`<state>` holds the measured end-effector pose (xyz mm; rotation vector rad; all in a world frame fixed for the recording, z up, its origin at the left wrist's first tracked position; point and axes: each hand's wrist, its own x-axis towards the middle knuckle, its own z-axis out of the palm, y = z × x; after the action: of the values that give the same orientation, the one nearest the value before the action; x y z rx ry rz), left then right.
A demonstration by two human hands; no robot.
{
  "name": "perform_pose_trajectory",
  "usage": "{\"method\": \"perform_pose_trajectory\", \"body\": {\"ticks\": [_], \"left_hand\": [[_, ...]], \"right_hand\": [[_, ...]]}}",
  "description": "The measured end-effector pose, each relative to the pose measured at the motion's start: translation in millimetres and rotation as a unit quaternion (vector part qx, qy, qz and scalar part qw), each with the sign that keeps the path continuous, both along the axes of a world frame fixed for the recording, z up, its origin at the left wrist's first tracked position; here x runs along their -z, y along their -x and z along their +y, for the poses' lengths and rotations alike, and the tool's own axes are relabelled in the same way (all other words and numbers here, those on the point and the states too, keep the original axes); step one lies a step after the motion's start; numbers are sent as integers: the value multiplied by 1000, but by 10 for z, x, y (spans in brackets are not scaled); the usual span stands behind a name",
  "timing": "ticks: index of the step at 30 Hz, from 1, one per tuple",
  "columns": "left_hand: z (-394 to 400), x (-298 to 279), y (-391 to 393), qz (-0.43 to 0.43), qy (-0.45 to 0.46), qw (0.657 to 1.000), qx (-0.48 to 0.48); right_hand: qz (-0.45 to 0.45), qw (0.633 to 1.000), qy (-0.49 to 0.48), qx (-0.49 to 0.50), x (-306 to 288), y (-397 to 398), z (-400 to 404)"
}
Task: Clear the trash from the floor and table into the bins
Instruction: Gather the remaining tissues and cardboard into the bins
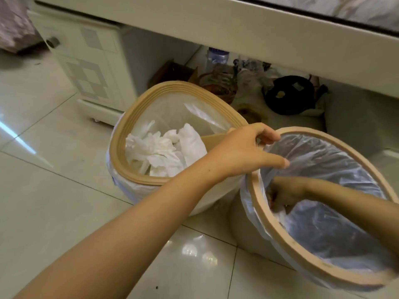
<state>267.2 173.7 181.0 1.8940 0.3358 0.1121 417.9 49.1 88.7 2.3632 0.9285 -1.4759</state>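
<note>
Two white bins with tan rims and plastic liners stand on the tiled floor. The left bin [138, 180] holds crumpled white tissues [164, 149] and a tan card piece [212, 140]. The right bin [278, 231] is tilted toward me. My left hand [244, 152] grips its far rim and liner at the top. My right hand [285, 195] reaches deep inside this bin, fingers curled around something small at the liner's wall; what it holds is hidden.
A white cabinet [90, 67] stands at the left. Under the white table edge [259, 39] lie a plastic bottle [217, 59], a cardboard box [172, 72], a black round bag [289, 96] and mixed clutter. Glossy tiles [64, 201] lie in front.
</note>
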Motion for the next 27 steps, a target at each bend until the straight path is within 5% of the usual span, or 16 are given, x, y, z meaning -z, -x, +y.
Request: {"method": "perform_pose_trajectory", "body": {"ticks": [5,11,14,18,21,23,27], "left_hand": [[-161,2,-41,-1,-49,999,8],[-544,26,-215,-6,-86,996,16],[-789,19,-300,-39,-95,995,19],[-1075,-5,-310,-70,-105,991,35],[-1165,-26,-259,-50,-184,981,38],[-1185,-45,-185,-42,-252,966,44],[-1251,-10,-5,-67,-242,963,98]], "right_hand": [[-64,964,-196,167,-892,-132,-248],[-144,817,-453,327,-1501,-52,-469],[-130,777,-518,333,-1630,135,-322],[-113,772,-529,332,-1604,382,-11],[-95,806,-496,309,-1554,527,86],[-80,816,-483,306,-1548,595,-25],[-78,815,-492,297,-1622,665,-519]]}}
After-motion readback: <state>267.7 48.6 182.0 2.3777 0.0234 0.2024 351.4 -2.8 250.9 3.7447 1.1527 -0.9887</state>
